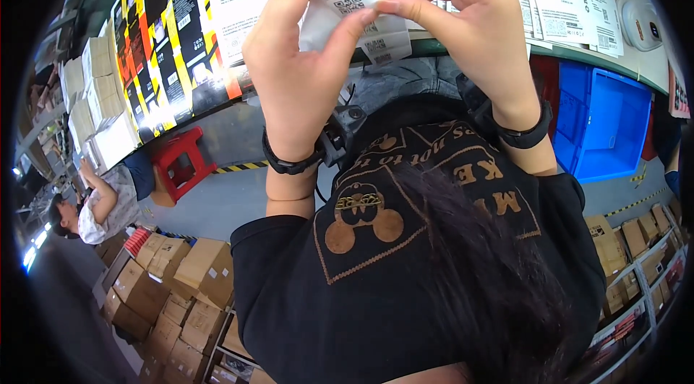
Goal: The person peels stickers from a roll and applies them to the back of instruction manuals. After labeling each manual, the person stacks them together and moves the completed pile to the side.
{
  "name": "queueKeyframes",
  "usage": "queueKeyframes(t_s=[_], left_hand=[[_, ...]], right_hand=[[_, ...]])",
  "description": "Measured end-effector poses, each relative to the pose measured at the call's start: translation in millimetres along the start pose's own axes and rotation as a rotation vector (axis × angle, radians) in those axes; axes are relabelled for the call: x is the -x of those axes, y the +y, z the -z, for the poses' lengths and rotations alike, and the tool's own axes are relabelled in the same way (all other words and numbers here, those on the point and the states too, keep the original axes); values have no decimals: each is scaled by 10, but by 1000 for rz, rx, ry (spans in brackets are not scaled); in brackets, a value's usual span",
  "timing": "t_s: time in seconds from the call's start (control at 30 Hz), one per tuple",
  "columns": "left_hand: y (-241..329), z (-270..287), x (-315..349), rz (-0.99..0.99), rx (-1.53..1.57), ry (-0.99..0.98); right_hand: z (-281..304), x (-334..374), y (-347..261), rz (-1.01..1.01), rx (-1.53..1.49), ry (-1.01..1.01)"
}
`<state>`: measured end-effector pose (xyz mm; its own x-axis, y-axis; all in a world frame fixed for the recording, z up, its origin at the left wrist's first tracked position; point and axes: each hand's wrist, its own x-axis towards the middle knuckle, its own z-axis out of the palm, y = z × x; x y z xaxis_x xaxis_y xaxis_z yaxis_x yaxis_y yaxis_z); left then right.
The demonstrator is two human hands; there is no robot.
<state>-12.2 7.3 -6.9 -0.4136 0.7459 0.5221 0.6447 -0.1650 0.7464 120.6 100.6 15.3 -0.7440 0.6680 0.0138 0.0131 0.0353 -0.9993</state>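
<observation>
Over the near edge of the worktable, both my hands meet at a strip of white labels printed with black square codes. My left hand grips the strip, its thumb lying on the printed face and its index finger arched above. The thumb and fingertips of my right hand pinch the strip's upper right edge beside the left thumb. Whether a single label has lifted off the backing cannot be made out. Flat white printed sheets lie just beyond my left hand, and more overlapping white sheets lie past my right.
Black, yellow and red printed sheets cover the table's left part. A round white device sits at right, above a blue crate. A red stool, another person and stacked cardboard boxes are at left.
</observation>
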Motion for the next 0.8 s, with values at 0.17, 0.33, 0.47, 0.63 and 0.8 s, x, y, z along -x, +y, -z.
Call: queueKeyframes(t_s=[0.17,0.33,0.47,0.63,0.8], left_hand=[[100,73,-15,230,63,-41],[57,89,-10,262,91,-94],[58,128,-29,299,41,-171],[76,112,-104,278,61,-428],[-167,116,49,242,142,-527]], right_hand=[[1,-11,2,114,-35,78],[36,-27,-16,81,-77,87],[59,-52,1,22,-127,102],[194,-74,-37,63,-143,325],[240,-289,547,-11,-221,301]])
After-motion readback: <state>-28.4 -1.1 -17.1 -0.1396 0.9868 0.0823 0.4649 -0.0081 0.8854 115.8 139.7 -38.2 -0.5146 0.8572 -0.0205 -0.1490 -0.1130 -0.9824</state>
